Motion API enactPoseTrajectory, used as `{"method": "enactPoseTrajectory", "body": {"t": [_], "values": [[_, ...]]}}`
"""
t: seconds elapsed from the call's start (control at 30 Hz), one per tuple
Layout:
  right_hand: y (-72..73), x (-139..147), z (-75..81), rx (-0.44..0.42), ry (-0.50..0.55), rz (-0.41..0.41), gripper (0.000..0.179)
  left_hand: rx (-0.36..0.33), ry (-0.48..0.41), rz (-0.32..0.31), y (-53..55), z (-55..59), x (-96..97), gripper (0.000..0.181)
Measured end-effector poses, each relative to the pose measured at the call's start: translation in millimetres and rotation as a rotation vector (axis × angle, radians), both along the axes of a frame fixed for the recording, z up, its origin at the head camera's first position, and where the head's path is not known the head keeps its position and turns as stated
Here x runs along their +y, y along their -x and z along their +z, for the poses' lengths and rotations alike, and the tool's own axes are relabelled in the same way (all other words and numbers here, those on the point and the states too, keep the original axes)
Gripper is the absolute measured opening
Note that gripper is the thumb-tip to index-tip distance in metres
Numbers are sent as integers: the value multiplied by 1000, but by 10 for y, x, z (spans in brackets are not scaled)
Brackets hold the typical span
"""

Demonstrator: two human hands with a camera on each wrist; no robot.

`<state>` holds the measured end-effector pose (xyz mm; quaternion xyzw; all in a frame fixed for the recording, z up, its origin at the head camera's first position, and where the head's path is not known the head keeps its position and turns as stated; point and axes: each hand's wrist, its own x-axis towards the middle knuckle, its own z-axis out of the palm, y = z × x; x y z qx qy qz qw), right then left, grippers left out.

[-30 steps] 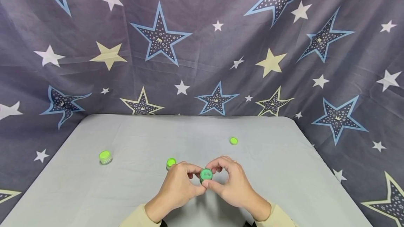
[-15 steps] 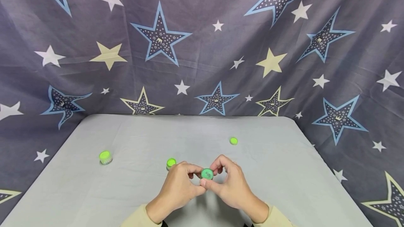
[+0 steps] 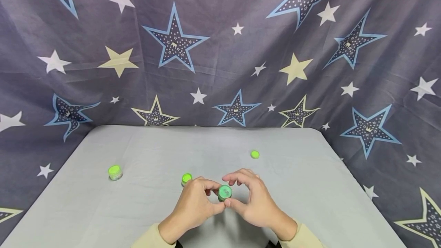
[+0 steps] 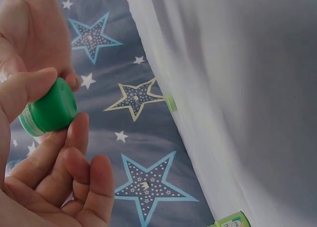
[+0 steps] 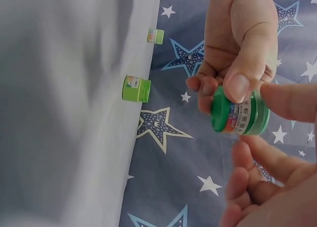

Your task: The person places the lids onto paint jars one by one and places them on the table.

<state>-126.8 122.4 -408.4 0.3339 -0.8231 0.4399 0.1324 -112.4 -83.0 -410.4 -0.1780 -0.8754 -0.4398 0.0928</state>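
Observation:
Above the front middle of the table, my left hand (image 3: 195, 203) pinches a small green jar (image 3: 225, 192) between thumb and fingers. The jar's green screw lid (image 3: 225, 191) faces up in the head view, and a printed label (image 5: 241, 115) shows on its side in the right wrist view. From the other side, the thumb of my right hand (image 3: 256, 201) touches the lid's edge. Its index finger stands off the lid with a gap, and the other fingers are loosely bent.
A lime-green jar (image 3: 186, 178) stands just behind my left hand. Another lime-topped jar (image 3: 115, 172) is farther left. A small, low lime-green piece (image 3: 255, 154), perhaps a lid, lies back right on the grey tabletop (image 3: 165, 148). Star-patterned cloth (image 3: 213, 49) hangs behind the table.
The right hand's fingers were on the jar's lid a second ago; now its index finger has come off while the thumb still touches. The left hand stays in place with the jar.

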Motion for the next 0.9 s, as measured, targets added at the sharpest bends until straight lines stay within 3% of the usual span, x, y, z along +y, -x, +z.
{"method": "enactPoseTrajectory", "body": {"t": [0.2,0.57,0.9], "values": [[-6,-3,28,-46,-8,44,43,0,6,-7,1,-3,0,21],[-9,-45,14,-26,20,-63,34,-8,-12,4,-2,1,8,23],[-43,-69,3,-101,44,-143,36,9,-21,29,-23,-2,30,24]]}}
